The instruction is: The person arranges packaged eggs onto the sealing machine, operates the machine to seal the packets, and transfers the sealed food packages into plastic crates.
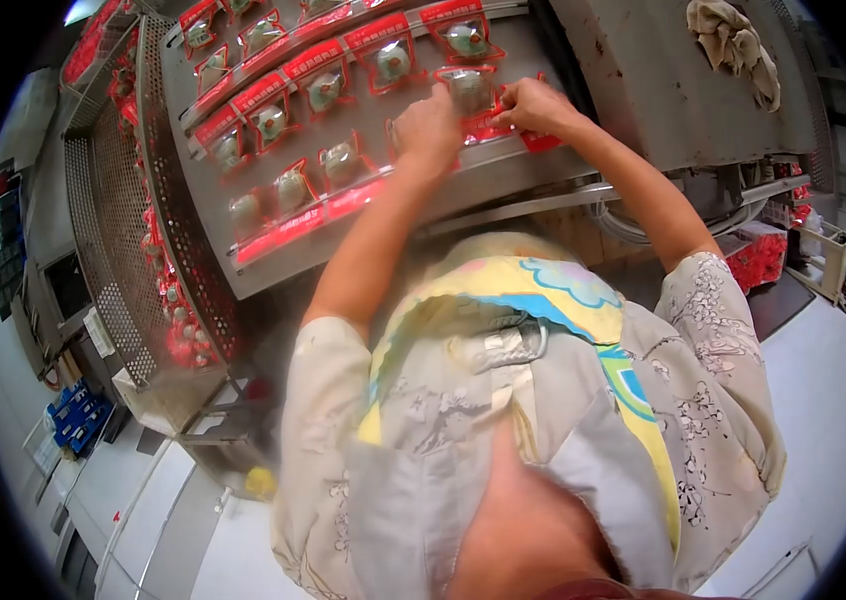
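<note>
Red-and-clear plastic packets, each with a pale greenish egg-shaped item inside, lie in rows on a metal tray table (273, 190). My left hand (429, 130) is at the near row, its fingers bent together at the left edge of one packet (470, 88). On that packet's right side is my right hand (540, 108), with thumb and fingertips pinched at the edge. Another red wrapper (541, 142) shows under my right hand. Left of my left hand lies a further packet (341, 158). The fingertips of both hands are partly hidden.
A perforated metal bin (108, 230) with red packets along its side stands at the left. A crumpled beige cloth (733, 45) lies on the metal surface at the upper right. Below that surface sits a red-filled crate (755, 258). Blue crates (78, 412) stand on the floor.
</note>
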Tool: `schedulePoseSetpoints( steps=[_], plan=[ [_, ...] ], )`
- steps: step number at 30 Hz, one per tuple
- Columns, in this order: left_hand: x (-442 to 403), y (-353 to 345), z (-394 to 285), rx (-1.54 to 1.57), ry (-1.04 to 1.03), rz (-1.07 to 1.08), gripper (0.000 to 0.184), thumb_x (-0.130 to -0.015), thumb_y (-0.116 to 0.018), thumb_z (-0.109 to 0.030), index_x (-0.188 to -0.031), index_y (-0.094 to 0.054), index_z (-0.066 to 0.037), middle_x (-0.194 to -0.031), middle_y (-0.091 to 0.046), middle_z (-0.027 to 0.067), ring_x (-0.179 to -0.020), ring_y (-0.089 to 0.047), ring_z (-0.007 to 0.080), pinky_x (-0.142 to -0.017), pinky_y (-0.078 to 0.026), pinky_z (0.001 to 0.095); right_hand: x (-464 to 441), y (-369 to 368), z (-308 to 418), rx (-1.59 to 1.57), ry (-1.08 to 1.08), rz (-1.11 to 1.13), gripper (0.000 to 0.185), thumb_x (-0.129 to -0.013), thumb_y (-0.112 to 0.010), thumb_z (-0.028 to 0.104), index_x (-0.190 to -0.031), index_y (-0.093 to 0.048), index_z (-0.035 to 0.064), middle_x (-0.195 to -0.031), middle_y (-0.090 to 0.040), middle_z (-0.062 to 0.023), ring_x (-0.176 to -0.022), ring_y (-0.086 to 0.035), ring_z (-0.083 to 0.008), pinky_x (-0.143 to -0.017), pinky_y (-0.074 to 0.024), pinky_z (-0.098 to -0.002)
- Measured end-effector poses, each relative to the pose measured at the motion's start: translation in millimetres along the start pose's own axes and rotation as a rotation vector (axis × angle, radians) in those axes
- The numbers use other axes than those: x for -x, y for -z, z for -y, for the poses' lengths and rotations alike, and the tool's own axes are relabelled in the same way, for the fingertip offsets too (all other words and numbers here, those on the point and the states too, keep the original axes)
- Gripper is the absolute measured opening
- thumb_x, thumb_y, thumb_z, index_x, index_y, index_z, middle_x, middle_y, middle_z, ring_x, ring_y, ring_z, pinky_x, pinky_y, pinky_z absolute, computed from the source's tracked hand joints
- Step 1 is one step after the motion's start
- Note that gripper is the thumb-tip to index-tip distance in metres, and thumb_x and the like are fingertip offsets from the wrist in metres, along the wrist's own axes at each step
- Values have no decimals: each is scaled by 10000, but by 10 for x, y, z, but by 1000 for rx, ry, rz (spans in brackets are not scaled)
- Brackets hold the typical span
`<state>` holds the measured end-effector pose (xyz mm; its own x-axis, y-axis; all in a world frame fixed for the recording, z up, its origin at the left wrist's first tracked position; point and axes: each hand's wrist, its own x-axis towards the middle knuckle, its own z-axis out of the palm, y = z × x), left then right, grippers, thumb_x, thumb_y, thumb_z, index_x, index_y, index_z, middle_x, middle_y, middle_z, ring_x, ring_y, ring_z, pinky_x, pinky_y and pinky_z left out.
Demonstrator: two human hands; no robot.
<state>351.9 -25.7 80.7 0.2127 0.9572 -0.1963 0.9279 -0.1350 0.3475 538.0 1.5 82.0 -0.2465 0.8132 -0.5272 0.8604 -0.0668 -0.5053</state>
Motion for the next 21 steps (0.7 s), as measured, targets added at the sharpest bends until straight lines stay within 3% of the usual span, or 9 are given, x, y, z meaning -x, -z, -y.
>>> schedulePoseSetpoints(
  steps=[5, 11, 13, 16, 19, 20, 21],
  plan=[
    [-68, -148, 5, -32, 70, -32, 317, -742, -655, -222, -956, -505, -43, -805, -661, 194, -786, -649, 384, -663, -504, 506, -41, -98, 48, 349, 59, -166, 276, -732, -710, 337, -802, -675, 73, -802, -661, -141, -806, -635, -325, -706, -486, -436],
    [-51, -168, 43, -41, 79, 20, 470, -692, -748, -286, -1000, -497, -34, -878, -662, 203, -860, -638, 393, -721, -491, 507, -89, -91, 42, 361, 36, -94, 273, -720, -717, 328, -841, -670, 88, -849, -668, -133, -849, -640, -318, -724, -493, -433],
    [-66, -132, 31, -18, 66, 45, 372, -755, -647, -221, -1023, -479, -24, -883, -656, 221, -852, -636, 405, -710, -490, 518, -77, 3, 72, 309, -1, 1, 275, -717, -719, 329, -849, -673, 92, -867, -670, -134, -857, -640, -317, -729, -494, -432],
    [-79, -42, -40, -1, 26, 44, 334, -787, -503, -142, -1091, -455, -12, -880, -650, 243, -837, -636, 416, -700, -488, 533, -175, -76, 10, 402, 58, -64, 305, -707, -725, 311, -881, -676, 66, -899, -675, -136, -859, -650, -313, -729, -505, -422],
    [-156, -92, -13, -50, 56, 81, 400, -782, -562, -201, -1122, -466, -14, -915, -651, 230, -880, -631, 400, -730, -490, 511, -159, -55, 27, 406, 65, -32, 300, -709, -721, 300, -884, -679, 60, -867, -676, -134, -820, -655, -299, -709, -505, -412],
    [-165, -71, 34, -16, 76, 155, 465, -764, -634, -273, -1121, -482, -18, -972, -647, 211, -958, -614, 372, -781, -483, 484, -133, -12, 32, 390, 68, 1, 295, -710, -725, 305, -878, -681, 66, -835, -673, -135, -799, -653, -300, -698, -501, -410],
    [-147, 2, 45, -11, 41, 173, 423, -769, -603, -236, -1103, -494, 0, -964, -648, 219, -949, -621, 370, -784, -487, 482, -98, 26, 45, 374, 70, 35, 290, -712, -729, 310, -871, -683, 73, -804, -671, -135, -778, -651, -301, -687, -496, -409]
  ],
)
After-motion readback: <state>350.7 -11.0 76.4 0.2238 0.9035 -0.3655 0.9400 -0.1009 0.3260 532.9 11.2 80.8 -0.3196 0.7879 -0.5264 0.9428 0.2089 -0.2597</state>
